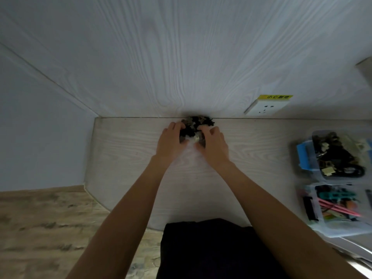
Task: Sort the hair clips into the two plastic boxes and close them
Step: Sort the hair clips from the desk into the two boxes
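A heap of dark, brown and cream hair clips (196,122) lies on the pale wooden table (130,158) against the back wall. My left hand (171,141) curls round the heap's left side, and my right hand (213,146) curls over its right side, both holding clips. At the far right stands a clear plastic box (334,156) with a blue latch, open and holding dark and brown clips. In front of it a second clear box (340,208) holds coloured clips in teal, pink and orange.
A white wall socket (265,108) with a yellow label sits above the table's back edge, right of the heap. The table's rounded left corner drops to a wood-pattern floor (40,228). My dark clothing (211,248) shows at the near edge.
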`<action>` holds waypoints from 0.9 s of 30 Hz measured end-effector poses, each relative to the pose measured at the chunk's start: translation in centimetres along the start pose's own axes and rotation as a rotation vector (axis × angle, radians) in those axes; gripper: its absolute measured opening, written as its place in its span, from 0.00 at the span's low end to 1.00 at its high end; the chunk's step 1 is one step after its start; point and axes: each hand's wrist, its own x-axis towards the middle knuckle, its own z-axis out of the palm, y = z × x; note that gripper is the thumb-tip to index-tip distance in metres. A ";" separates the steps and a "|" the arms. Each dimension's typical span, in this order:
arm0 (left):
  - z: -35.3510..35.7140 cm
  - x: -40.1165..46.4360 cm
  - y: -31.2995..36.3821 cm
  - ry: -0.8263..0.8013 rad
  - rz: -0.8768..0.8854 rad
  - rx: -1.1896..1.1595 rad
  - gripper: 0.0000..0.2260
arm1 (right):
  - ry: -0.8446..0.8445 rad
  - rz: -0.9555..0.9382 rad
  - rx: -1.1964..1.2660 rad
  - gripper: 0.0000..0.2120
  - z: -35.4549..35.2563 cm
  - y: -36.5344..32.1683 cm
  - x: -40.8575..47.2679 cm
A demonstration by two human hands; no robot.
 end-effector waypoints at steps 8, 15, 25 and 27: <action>0.6 0.4 1.6 -0.039 -0.048 0.097 0.21 | -0.001 -0.016 -0.095 0.17 0.1 -0.1 0.3; 0.7 -0.7 0.9 -0.021 0.026 0.122 0.17 | -0.026 -0.033 -0.102 0.19 -1.2 2.1 -0.9; 1.1 -5.3 0.3 0.129 -0.139 -0.239 0.13 | 0.073 0.185 0.574 0.08 -2.9 5.4 -5.2; 0.9 -6.1 0.7 0.159 -0.170 -0.268 0.11 | 0.076 0.183 0.721 0.07 -4.3 5.7 -6.7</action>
